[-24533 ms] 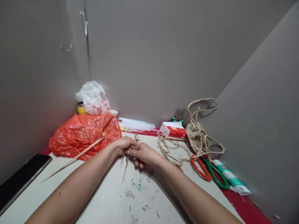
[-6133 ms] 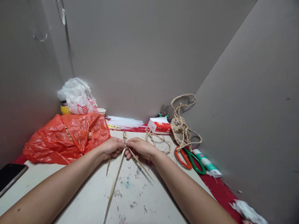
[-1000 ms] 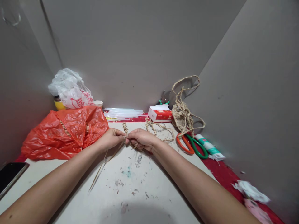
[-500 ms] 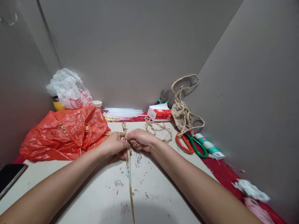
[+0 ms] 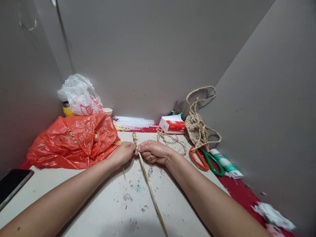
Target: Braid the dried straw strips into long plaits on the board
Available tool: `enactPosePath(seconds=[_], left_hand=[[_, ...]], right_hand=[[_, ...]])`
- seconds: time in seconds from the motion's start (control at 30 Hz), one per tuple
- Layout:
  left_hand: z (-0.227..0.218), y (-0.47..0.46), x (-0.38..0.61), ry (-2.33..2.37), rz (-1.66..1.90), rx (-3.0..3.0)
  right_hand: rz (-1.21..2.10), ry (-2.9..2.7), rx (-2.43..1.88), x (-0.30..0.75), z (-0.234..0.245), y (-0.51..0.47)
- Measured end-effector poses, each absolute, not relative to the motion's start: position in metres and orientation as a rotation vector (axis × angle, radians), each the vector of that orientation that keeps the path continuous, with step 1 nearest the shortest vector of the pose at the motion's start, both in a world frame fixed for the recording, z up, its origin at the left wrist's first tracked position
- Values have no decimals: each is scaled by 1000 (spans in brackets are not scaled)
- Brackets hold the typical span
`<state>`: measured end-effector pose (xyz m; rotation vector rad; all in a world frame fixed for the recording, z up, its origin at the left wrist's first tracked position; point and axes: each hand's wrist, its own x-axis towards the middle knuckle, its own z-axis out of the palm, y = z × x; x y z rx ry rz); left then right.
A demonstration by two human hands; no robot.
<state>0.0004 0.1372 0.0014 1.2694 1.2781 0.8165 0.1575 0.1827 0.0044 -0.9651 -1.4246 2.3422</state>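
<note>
My left hand point(image 5: 123, 153) and my right hand point(image 5: 154, 152) meet over the white board point(image 5: 118, 204), fingers pinched together on a braided straw cord point(image 5: 134, 137). The braided part runs away from my hands toward the back wall. A long loose straw strand point(image 5: 151, 194) trails from the pinch toward me across the board. A shorter strand pokes out under my left hand. Both hands are closed on the straw.
A red plastic bag point(image 5: 74, 140) with straw lies left, a white bag point(image 5: 79, 95) behind it. A phone point(image 5: 12, 184) sits at the left edge. Right: red-and-white box point(image 5: 172, 125), rope bundle point(image 5: 197, 128), orange and green scissors point(image 5: 206, 160), glue tube point(image 5: 225, 164), crumpled paper point(image 5: 273, 214).
The long loose strand has swung from pointing straight toward me to slanting right. My hands stay pinched on the braid. The view has shifted slightly.
</note>
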Motion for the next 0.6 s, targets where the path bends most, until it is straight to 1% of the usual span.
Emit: enactPosePath(seconds=[0.27,0.4,0.6], left_hand=[[1,142,-6,1293,755,1347],[-1,141,-7,1227,758,1246],[2,141,-4,1212,875,1033]], right_hand=[[2216,-1631,-1059,158,8,181],[2143,-1713,-1088,158,11,179],[2038,-1806,-1167,160,21,176]])
